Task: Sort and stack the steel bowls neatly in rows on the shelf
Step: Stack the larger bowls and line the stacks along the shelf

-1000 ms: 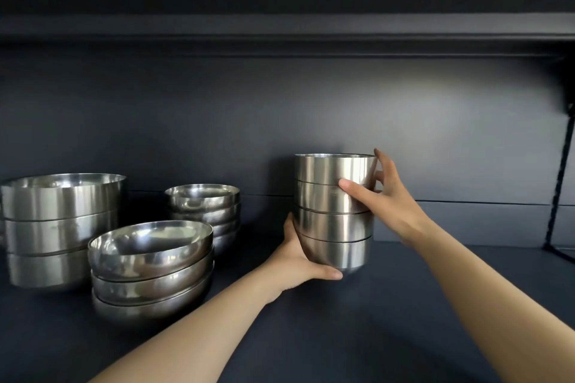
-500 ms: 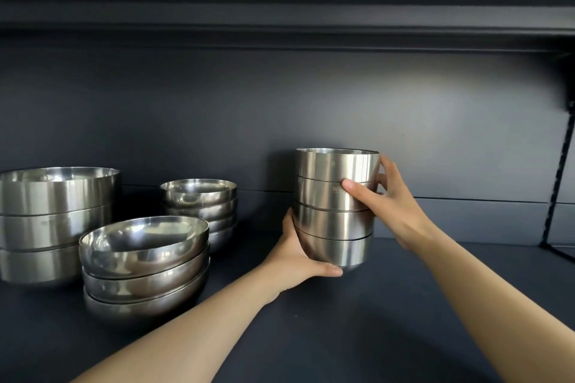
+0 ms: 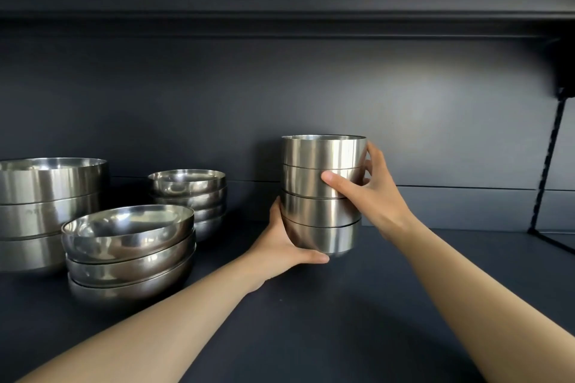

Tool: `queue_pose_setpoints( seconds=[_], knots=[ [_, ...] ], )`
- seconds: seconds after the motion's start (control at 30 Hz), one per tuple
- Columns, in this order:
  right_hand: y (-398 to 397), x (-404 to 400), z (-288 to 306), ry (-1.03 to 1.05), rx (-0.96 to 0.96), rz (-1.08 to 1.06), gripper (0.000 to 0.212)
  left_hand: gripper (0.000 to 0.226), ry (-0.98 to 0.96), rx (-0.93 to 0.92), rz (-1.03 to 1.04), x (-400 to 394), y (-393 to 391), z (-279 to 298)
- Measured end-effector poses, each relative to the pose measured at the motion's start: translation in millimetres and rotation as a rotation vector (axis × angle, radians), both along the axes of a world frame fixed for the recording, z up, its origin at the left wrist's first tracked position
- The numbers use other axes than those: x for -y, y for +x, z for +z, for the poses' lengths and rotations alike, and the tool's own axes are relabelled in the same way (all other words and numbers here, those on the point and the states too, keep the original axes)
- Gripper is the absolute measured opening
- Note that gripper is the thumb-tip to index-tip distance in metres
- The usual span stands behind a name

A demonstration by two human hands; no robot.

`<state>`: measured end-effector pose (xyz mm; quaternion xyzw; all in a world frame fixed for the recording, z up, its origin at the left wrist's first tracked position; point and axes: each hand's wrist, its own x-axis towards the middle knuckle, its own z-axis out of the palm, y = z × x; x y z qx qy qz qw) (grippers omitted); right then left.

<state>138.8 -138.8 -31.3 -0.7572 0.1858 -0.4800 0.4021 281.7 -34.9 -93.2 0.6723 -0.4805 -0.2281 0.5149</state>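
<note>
A tall stack of several small steel bowls [image 3: 314,218] stands upright at the middle of the dark shelf [image 3: 311,320]. My left hand [image 3: 280,246] cups the bottom bowl from the left, thumb under its front. My right hand [image 3: 367,196] grips the upper bowls from the right, thumb across the second bowl. Whether the stack's base touches the shelf is unclear. To the left stand three other stacks: large straight-sided bowls [image 3: 46,211], wide shallow bowls [image 3: 130,249] in front, and small rounded bowls [image 3: 189,199] behind.
The dark back wall [image 3: 311,87] rises just behind the stacks, and an upper shelf [image 3: 280,12] overhangs. A black bracket [image 3: 547,165] runs down the far right. Bare shelf surface lies right of the held stack and in front of it.
Both hands keep the same hold on the tall stack. The stack has shifted slightly left and back relative to the other stacks; the view has drifted a little.
</note>
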Motion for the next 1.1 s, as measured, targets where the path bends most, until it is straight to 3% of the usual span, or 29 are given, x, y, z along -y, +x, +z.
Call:
queue_pose_setpoints(
  seconds=[0.17, 0.4, 0.53, 0.7, 1.1],
  knots=[
    [-8.8, -14.6, 18.4, -0.013, 0.002, -0.031, 0.08, 0.133, -0.035, -0.008, -0.007, -5.8, -11.1, 15.4],
    [-42.8, -74.8, 44.1, -0.156, 0.042, -0.151, 0.097, 0.123, -0.112, -0.022, -0.094, -53.0, -41.9, 39.1],
    [-53.3, -129.4, 41.5, -0.16, 0.079, -0.177, 0.105, 0.121, -0.151, 0.002, -0.104, -109.2, -49.0, 42.0],
    [-48.6, -207.6, 31.8, -0.103, 0.176, -0.137, 0.095, 0.12, -0.138, 0.075, -0.1, -194.3, -41.7, 44.9],
    [31.0, -351.5, 30.2, -0.052, 0.184, -0.024, 0.099, 0.113, -0.12, 0.058, -0.052, -359.4, 30.0, 46.4]
  ],
)
